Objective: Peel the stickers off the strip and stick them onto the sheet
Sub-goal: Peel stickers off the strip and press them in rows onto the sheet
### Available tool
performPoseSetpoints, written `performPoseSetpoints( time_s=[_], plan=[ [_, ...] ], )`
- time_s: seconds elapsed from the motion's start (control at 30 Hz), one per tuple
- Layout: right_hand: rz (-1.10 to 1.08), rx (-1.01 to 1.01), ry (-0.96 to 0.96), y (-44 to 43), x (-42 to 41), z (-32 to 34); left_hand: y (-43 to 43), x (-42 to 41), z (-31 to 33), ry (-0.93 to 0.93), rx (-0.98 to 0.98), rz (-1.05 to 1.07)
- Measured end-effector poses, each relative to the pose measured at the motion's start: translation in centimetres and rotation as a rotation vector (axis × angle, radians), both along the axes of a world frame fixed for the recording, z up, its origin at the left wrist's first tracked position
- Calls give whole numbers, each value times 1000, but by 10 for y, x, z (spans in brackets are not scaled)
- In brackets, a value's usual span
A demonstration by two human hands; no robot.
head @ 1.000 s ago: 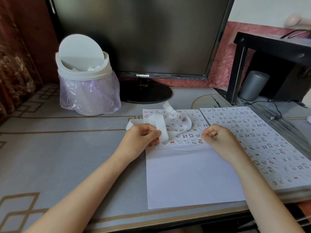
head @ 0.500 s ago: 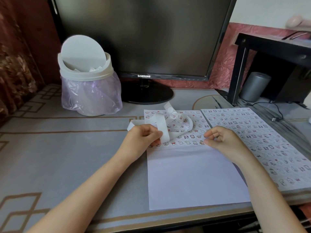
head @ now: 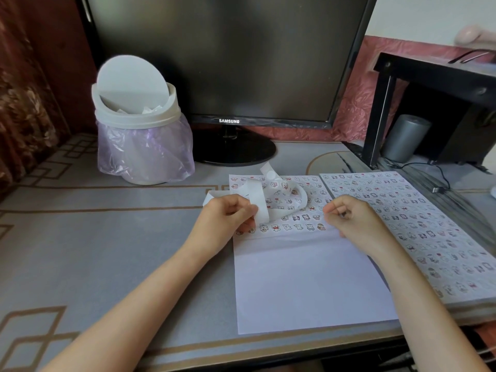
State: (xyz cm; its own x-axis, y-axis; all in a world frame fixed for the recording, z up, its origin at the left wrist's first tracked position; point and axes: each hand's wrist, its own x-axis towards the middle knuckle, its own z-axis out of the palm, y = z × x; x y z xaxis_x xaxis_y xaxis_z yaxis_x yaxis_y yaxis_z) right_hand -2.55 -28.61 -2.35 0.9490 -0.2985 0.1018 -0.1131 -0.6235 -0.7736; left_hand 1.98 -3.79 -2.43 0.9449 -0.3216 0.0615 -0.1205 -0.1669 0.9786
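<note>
The left hand (head: pixel 228 218) pinches the one curling strip (head: pixel 259 204) over the sheet's upper left; the one sheet (head: pixel 308 277) in work carries sticker rows across its top, the larger lower part blank, so most remains; the right hand (head: pixel 354 224) curls, fingertips together, any sticker there indiscernible; one filled sheet (head: pixel 418 224) lies beside.
</note>
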Motion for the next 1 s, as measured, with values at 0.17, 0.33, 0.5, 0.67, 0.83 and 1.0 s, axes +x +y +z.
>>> performPoseSetpoints(
  time_s=[0.17, 0.33, 0.5, 0.67, 0.83, 1.0],
  plan=[
    [115, 72, -109, 30, -2, 21, 0, 1, 2, -13, -95, 18],
    [299, 51, -194, 71, 1, 27, 1, 1, 5, -50, -157, 32],
    [321, 22, -254, 92, 9, 17, 1, -1, 7, -62, -210, 40],
    [269, 63, -292, 91, 9, 17, 1, 0, 7, -53, -223, 46],
    [294, 145, -285, 91, 5, 20, 0, -1, 7, -27, -245, 37],
    [266, 184, -293, 90, 7, 19, -2, -1, 8, 38, -238, -12]
  ],
)
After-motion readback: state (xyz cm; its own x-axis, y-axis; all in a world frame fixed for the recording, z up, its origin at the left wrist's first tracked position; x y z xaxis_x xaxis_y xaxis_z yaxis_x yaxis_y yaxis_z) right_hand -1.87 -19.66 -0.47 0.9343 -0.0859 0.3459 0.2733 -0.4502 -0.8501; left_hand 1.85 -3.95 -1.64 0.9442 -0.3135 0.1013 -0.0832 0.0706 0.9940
